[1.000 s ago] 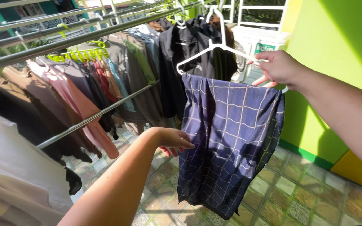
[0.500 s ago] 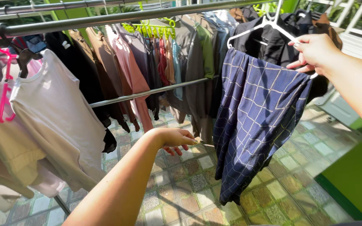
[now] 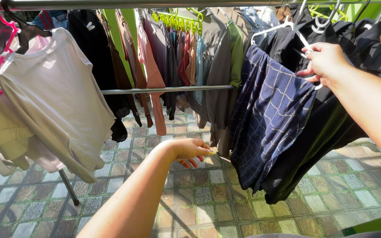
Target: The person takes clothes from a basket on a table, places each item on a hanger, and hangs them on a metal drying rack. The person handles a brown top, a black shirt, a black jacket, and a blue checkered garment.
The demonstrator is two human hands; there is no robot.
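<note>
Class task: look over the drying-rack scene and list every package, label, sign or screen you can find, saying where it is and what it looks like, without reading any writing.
None shows in this view: only garments on hangers, such as the navy checked cloth on a white hanger held by the right hand, a metal rail and the tiled floor.

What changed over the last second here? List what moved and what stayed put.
The right hand carried the white hanger with the navy checked cloth up to the top rail, in among the dark garments hanging there. The left hand drew away from the cloth and now hangs open and empty below it. The right hand's grip on the hanger stayed the same, and the cloth stayed draped over it.
</note>
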